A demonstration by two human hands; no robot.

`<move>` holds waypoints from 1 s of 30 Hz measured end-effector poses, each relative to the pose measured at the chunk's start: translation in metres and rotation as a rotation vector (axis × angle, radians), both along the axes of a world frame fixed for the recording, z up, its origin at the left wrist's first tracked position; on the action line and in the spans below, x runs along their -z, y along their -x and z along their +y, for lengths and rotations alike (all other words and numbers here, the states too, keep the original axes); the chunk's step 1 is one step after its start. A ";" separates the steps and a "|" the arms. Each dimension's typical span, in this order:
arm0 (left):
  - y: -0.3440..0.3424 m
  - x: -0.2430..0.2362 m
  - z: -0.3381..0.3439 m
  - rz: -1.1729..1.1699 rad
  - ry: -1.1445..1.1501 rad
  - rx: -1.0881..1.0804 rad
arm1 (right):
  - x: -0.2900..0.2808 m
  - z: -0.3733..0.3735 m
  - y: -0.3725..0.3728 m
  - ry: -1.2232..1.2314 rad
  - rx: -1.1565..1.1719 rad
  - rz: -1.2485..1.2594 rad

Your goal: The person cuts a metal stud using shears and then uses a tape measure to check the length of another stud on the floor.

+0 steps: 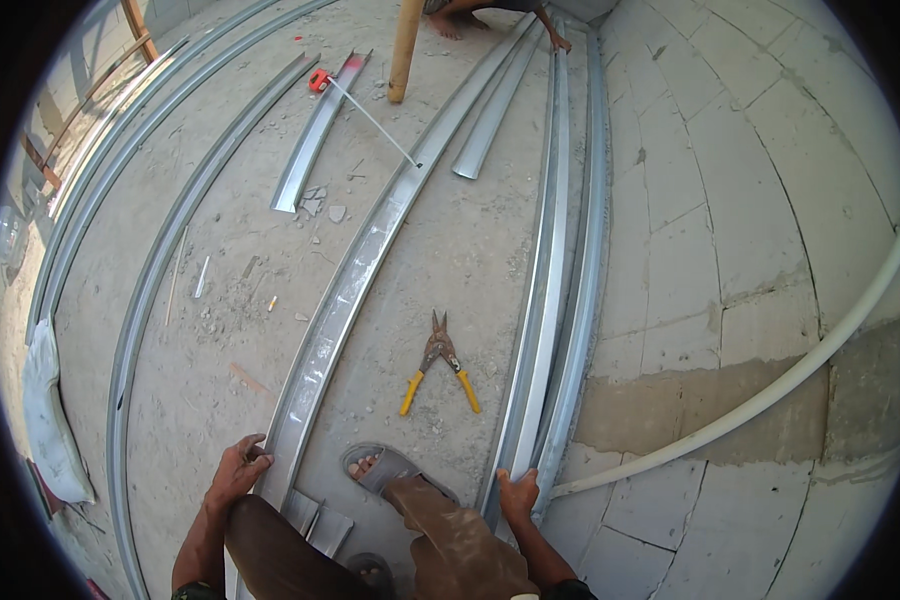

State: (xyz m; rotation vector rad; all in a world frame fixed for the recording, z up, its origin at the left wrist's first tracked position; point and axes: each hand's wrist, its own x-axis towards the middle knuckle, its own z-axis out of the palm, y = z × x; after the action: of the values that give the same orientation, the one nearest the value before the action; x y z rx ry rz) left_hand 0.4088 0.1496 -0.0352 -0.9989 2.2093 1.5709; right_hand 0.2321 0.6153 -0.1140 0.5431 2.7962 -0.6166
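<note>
A long galvanized metal channel runs from my knees up to the top, its open trough facing up. My left hand is closed with curled fingers at its left edge, near its close end. On the right, my right hand grips the near end of another long metal channel, one of several lying side by side along the wall. Between them, tin snips with yellow handles lie on the floor, jaws apart. Short metal pieces lie under the long channel beside my left leg.
A co-worker's hand touches the far end of the right-hand channels. A red tape measure has its blade out to the middle channel. More channels lie left; a pole stands far. A pale pipe leans by the block wall.
</note>
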 end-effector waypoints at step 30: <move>0.175 -0.218 0.135 0.242 -0.653 0.215 | -0.360 -0.041 0.163 0.731 0.196 -0.126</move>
State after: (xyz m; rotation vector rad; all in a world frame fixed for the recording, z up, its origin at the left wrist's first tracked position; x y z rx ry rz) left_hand 0.2335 0.2842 0.1831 -0.3831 1.6473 2.1694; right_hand 0.0696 0.5747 0.2460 0.6549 2.1819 -1.4857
